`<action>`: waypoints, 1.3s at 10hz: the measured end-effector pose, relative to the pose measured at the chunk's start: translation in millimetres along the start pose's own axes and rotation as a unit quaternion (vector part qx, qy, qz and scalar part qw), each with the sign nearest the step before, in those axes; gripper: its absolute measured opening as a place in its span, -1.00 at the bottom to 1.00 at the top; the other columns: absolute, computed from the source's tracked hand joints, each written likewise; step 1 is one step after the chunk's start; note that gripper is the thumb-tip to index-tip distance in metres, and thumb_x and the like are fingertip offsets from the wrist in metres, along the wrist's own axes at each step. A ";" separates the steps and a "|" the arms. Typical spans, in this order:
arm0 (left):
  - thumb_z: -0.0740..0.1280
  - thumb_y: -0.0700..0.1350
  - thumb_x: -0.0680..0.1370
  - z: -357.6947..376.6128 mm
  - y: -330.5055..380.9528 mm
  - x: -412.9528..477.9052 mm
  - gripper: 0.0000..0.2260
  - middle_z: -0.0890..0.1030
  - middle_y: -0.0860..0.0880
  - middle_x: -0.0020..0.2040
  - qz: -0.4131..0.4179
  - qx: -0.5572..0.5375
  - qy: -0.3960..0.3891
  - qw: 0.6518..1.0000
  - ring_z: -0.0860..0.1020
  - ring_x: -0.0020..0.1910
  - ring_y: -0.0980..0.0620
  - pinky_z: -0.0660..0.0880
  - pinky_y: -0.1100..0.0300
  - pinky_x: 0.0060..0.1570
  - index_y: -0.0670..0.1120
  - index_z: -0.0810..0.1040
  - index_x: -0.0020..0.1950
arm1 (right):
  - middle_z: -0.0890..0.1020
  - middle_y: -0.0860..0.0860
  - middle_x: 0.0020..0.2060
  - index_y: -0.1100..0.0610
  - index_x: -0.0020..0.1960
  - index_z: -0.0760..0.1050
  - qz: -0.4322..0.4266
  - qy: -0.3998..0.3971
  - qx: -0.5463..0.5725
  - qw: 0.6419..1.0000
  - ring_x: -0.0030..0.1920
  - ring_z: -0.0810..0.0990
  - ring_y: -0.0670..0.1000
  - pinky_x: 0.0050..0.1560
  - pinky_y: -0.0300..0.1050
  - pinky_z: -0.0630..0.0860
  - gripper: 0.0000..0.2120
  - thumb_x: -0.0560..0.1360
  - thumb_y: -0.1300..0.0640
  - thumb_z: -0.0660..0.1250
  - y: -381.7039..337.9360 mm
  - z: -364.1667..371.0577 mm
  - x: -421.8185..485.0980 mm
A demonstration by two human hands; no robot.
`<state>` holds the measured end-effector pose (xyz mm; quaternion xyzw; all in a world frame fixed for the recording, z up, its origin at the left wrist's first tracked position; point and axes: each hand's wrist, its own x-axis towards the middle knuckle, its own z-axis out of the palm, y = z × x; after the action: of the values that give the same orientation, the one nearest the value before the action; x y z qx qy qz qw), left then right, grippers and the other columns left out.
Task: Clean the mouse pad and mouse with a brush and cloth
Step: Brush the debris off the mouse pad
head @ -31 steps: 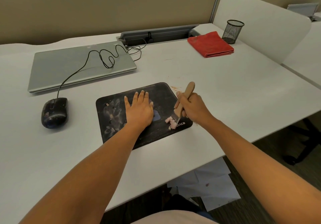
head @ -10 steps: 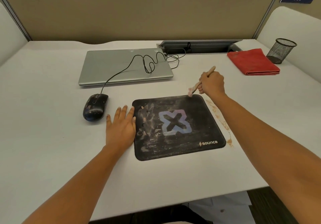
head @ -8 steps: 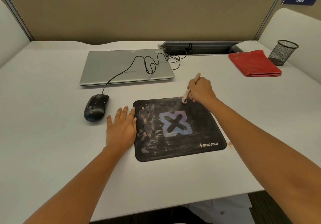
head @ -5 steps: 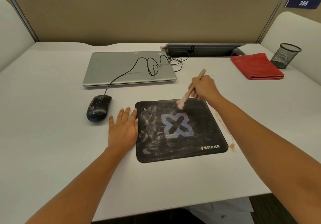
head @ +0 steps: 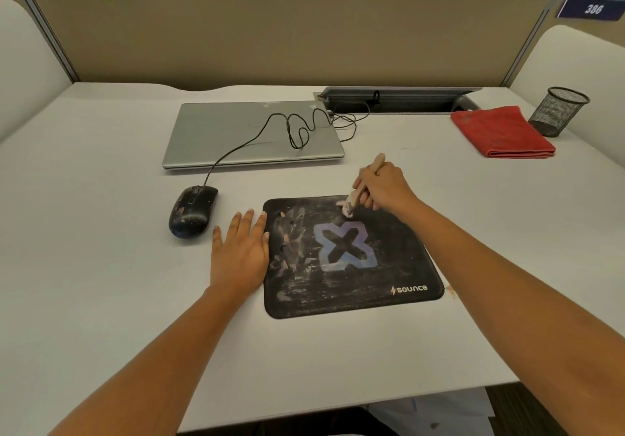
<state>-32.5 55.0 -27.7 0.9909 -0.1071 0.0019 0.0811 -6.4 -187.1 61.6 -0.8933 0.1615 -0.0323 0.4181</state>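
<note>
On the white counter [head: 101, 232], a smudged black mouse [head: 192, 210] sits at left, untouched. My left hand [head: 240, 253] lies flat, fingers spread, against the left edge of the dusty mouse pad [head: 399, 253]. My right hand [head: 384, 187] curls round a wooden brush [head: 378, 162], its bristles on the pad's far edge. I judge I am brushing the pad; next, sweep toward its dirty left side. A folded red cloth [head: 502, 133] waits far right.
</note>
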 end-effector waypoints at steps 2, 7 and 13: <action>-0.14 0.07 0.62 0.7 0.2 0.3 -0.55 0.03 0.00 0.54 0.001 -0.009 0.008 1.000 -0.05 0.53 -0.01 -0.13 -0.07 0.46 0.04 -0.02 0.52 | 0.52 0.05 -0.45 0.29 -0.12 0.54 0.055 0.006 0.084 0.995 -0.61 0.47 -0.12 -0.60 -0.42 0.38 -0.64 0.61 0.12 0.06 -8.4 -13.9 5.6; -0.14 0.06 0.63 2.4 -0.2 0.5 -0.55 0.03 0.00 0.54 -0.001 -0.009 0.012 1.000 -0.05 0.52 0.00 -0.14 -0.06 0.46 0.04 -0.02 0.52 | 0.52 0.06 -0.50 0.27 -0.22 0.52 0.076 -0.088 0.038 0.993 -0.56 0.41 -0.06 -0.59 -0.34 0.32 -0.63 0.60 0.13 0.05 -13.1 12.1 -5.1; -0.14 0.07 0.63 0.7 0.9 0.1 -0.54 0.00 0.01 0.55 -0.005 -0.001 0.005 1.000 -0.07 0.53 -0.01 -0.15 -0.06 0.46 0.04 -0.05 0.52 | 0.59 0.15 -0.16 0.31 -0.02 0.53 0.043 0.187 -0.012 0.981 -0.25 0.54 0.02 -0.36 -0.29 0.42 -0.66 0.61 0.10 0.08 -2.3 18.0 20.1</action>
<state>-32.6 54.0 -28.3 0.9913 -0.1018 0.0059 0.0828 16.7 -178.8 50.1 -0.8689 0.2754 -0.1792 0.3703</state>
